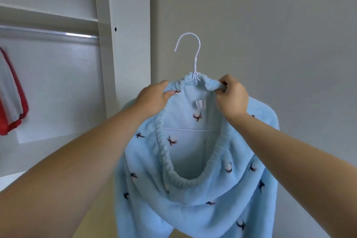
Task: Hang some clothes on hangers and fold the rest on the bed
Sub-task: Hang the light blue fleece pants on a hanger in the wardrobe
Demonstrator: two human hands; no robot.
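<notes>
Faced a grey wall [270, 25] at right and a white wardrobe [108, 25] at left, with a metal rail [58, 34] across the wardrobe and a red and white garment [11, 98] hung at the far left edge.

Held a pale blue fleece garment [193, 208] up in front of the wall, centre frame, clear of the rail and not yet hung there; showed no bed. Judged soft, light and floppy: likely to sag wherever unsupported, with nothing fragile about it, though the plush pile probably slides on thin wire. Judged best taken at the gathered elastic band [181, 179], where bunched fabric gives fingers something firm, or by the hook once settled.

Showed the band stretched into a wide loop, with its top bunched round the hanger neck.

Gripped the band with the left hand [154, 98] just left of that neck, fingers and thumb closed on the fabric. Pinched a bunched fold of the band with the right hand [231, 98] just right of the neck, fingers tightly curled. Set the hands apart, one on either side.

Carried a white wire hanger [195, 67] inside the garment: hook free above the band, straight lower bar visible through the opening.
</notes>
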